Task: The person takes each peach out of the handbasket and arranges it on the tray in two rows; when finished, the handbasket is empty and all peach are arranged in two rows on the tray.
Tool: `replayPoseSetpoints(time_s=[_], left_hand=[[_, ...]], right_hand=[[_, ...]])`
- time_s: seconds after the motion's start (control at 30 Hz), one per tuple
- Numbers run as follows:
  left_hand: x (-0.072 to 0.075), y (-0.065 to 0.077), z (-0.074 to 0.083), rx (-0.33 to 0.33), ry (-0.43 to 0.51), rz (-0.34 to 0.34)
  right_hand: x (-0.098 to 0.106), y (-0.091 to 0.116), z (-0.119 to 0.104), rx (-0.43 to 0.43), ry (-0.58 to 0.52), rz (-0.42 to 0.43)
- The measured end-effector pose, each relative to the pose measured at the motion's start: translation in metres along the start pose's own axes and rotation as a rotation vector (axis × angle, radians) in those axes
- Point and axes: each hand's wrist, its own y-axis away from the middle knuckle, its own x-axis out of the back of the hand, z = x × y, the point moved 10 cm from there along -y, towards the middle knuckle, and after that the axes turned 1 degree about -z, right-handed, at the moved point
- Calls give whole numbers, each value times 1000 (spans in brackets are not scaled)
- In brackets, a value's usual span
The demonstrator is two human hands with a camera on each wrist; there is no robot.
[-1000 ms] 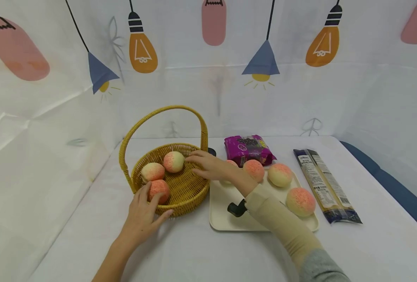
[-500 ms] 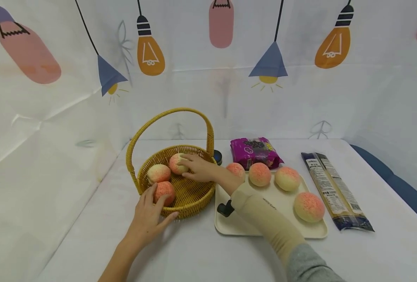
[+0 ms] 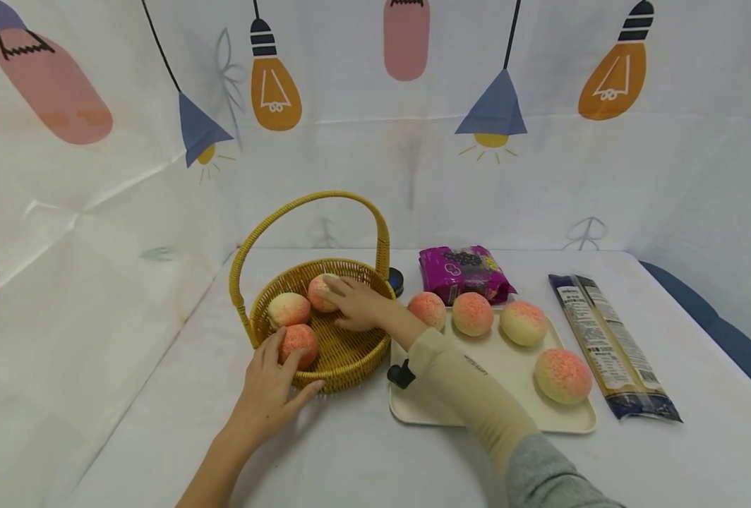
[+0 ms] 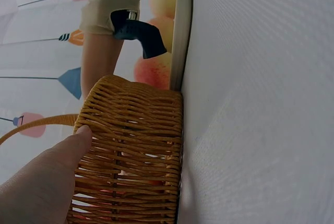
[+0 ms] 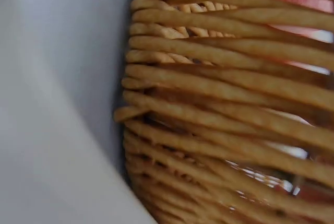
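- Head view: the right hand (image 3: 359,305) now has its fingers over the far peach (image 3: 320,288); one second ago they were only at its right edge.
- This seems to mean that its work is at this peach, which lies inside the basket (image 3: 350,353).
- Whether it grasps or only touches, I cannot tell.
- The left hand (image 3: 267,398) has fingers spread at the near peach (image 3: 301,340) and thumb against the basket outside; a firm grip cannot be judged.
- Four peaches (image 3: 562,375) are on the tray (image 3: 426,408).
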Motion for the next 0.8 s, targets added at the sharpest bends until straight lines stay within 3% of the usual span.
replayPoseSetpoints(time_s=[0.3, 0.4, 0.5, 0.63, 0.8], left_hand=[[4, -1, -5, 11, -7, 1], [4, -1, -5, 4, -10, 11], [4, 0, -4, -1, -10, 17], [2, 0, -3, -4, -6, 11], [0, 0, -1, -10, 5, 7]], right_hand=[[14, 32, -6, 64, 49, 14], [28, 43, -6, 91, 61, 86], [46, 49, -5, 122, 53, 212], [52, 46, 0, 114, -27, 257], [33, 30, 12, 42, -131, 206]])
